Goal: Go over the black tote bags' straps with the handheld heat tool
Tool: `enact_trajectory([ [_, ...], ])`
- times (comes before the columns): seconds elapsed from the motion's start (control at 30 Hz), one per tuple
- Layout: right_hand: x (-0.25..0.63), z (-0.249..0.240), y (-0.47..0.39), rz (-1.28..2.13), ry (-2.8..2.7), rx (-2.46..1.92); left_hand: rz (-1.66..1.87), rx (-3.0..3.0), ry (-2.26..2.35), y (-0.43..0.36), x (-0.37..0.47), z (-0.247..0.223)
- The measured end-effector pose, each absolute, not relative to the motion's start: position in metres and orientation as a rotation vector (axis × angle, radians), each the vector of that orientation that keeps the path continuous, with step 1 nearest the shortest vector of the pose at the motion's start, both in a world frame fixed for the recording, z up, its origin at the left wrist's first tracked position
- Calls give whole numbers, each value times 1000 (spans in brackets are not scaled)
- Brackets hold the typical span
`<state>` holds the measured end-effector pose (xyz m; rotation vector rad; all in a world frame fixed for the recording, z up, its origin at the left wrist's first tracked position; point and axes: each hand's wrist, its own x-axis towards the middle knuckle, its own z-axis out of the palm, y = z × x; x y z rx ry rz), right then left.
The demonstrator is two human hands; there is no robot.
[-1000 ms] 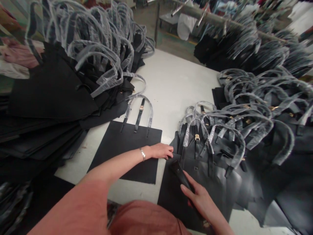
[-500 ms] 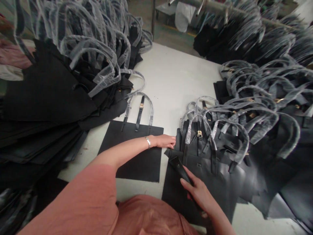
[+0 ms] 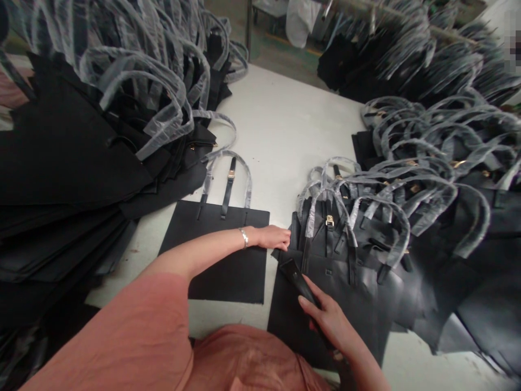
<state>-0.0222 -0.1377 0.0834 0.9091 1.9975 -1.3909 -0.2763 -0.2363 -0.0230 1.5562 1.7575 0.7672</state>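
We are seeing one flat black panel (image 3: 236, 279) lying on the white table (image 3: 288, 114), one wrapped handle (image 3: 249, 184) and one buckled strap (image 3: 227, 194) extending past its far edge. At the panel's right edge our left hand (image 3: 274, 238) is curling inward; whether it is gripping anything we cannot tell. Right of the panel our right hand (image 3: 329, 316) is gripping one dark elongated object (image 3: 300, 279). Two piles, left (image 3: 69, 146) and right (image 3: 374, 298), are flanking the panel; our left forearm (image 3: 203, 245) is partly hiding it.

Left hand (image 3: 275, 238) with fingertips hidden from us, its hold undetermined, black object (image 3: 299, 279) partly covered by right hand (image 3: 329, 317), bag (image 3: 228, 279) partly masked by the forearm (image 3: 203, 247), left pile (image 3: 73, 146) cut by the left edge, far straps (image 3: 407, 60) blurred, detail on buckle (image 3: 329, 220) too small for us.
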Motion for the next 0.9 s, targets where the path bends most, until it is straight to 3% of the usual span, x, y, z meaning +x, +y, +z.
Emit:
enact_trajectory([
  [0.2,-20,81,-137,-1403,1995,907,952,1236,2154,-262,-275,-12],
  [0.5,-35,84,-141,-1368,1978,924,851,1918,1819,-331,-149,-31],
  [0.7,-71,87,-145,-1351,2010,899,788,1886,1869,-331,-143,-40],
  [0.9,-54,88,-141,-1355,1970,887,735,1863,1855,-333,-146,-31],
])
